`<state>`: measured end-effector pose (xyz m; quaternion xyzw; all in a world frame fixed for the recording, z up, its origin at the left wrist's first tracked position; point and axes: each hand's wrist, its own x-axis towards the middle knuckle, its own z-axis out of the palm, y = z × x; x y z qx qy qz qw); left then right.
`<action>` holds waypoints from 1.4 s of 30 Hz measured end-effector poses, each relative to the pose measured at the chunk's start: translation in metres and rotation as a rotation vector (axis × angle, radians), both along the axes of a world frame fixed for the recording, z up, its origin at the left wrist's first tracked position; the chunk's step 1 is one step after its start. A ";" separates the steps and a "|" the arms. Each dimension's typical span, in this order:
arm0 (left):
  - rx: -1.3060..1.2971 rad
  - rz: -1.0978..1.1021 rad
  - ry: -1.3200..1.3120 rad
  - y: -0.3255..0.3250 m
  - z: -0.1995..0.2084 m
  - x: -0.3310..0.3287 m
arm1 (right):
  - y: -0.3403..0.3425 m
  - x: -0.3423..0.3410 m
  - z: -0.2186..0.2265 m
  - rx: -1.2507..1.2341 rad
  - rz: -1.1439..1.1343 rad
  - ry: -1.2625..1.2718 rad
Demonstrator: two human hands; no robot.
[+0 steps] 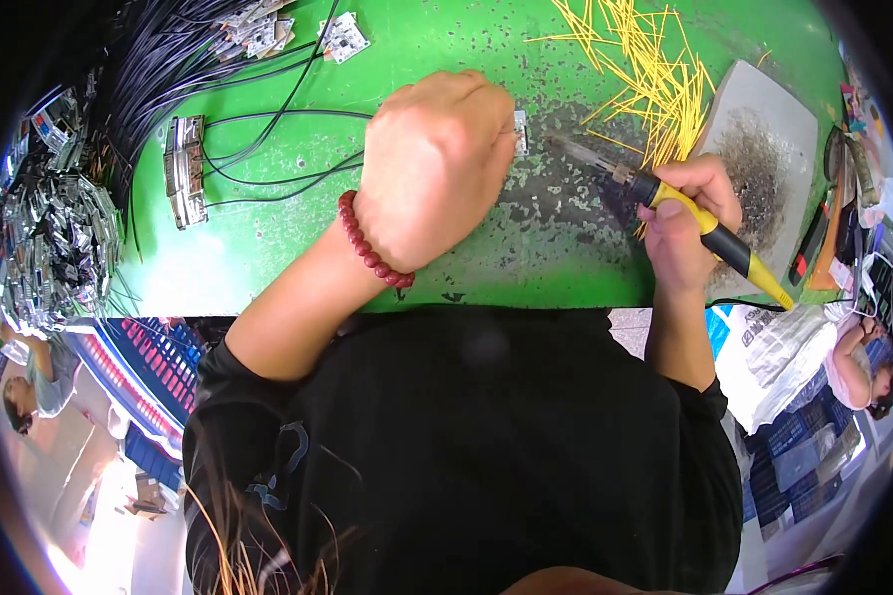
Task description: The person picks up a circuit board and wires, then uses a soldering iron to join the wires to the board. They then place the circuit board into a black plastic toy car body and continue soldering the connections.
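My right hand (687,223) grips a yellow and black soldering iron (729,246), its metal tip pointing left over the scorched part of the bench. My left hand (442,164), with a red bead bracelet (369,248) at the wrist, is closed, back of the hand up. At its fingertips the edge of a small white circuit board (521,133) shows; the rest is hidden under the hand. Black cables (288,112) run from the left in under this hand. The iron's tip is a short way right of the board, apart from it.
Yellow wires or thin sticks (655,79) lie scattered beside a grey, residue-covered slab (764,129). Black cables (174,59) with white boards (345,38) are bundled at back left. A metal-looking part (185,172) and shiny pieces (55,218) lie left. Hand tools (826,218) lie at right.
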<state>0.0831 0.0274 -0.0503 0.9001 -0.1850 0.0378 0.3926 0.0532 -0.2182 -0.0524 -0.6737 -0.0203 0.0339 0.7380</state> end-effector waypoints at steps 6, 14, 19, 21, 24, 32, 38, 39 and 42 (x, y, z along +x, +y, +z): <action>0.018 0.004 0.016 -0.001 0.002 0.001 | 0.002 0.000 0.000 -0.063 0.016 0.012; 0.023 0.003 -0.001 0.000 0.001 0.003 | 0.006 0.002 0.001 -0.103 0.044 0.015; 0.023 0.001 -0.011 0.000 0.002 0.003 | 0.002 0.000 -0.002 -0.068 0.014 -0.021; 0.037 -0.005 -0.011 -0.001 0.003 0.003 | 0.002 -0.001 -0.002 -0.019 -0.027 -0.036; 0.076 -0.004 0.009 -0.002 0.004 0.004 | 0.004 -0.002 -0.002 -0.072 -0.020 -0.017; 0.133 -0.033 0.038 -0.003 0.008 0.009 | 0.007 -0.001 -0.001 -0.095 0.009 -0.012; 0.158 -0.043 0.037 -0.003 0.008 0.009 | 0.007 0.000 0.000 -0.106 0.025 -0.008; 0.172 -0.049 0.025 -0.003 0.009 0.009 | 0.007 0.000 0.000 -0.115 0.033 -0.007; 0.158 -0.038 0.050 -0.002 0.010 0.008 | 0.005 -0.001 -0.002 -0.125 0.030 -0.025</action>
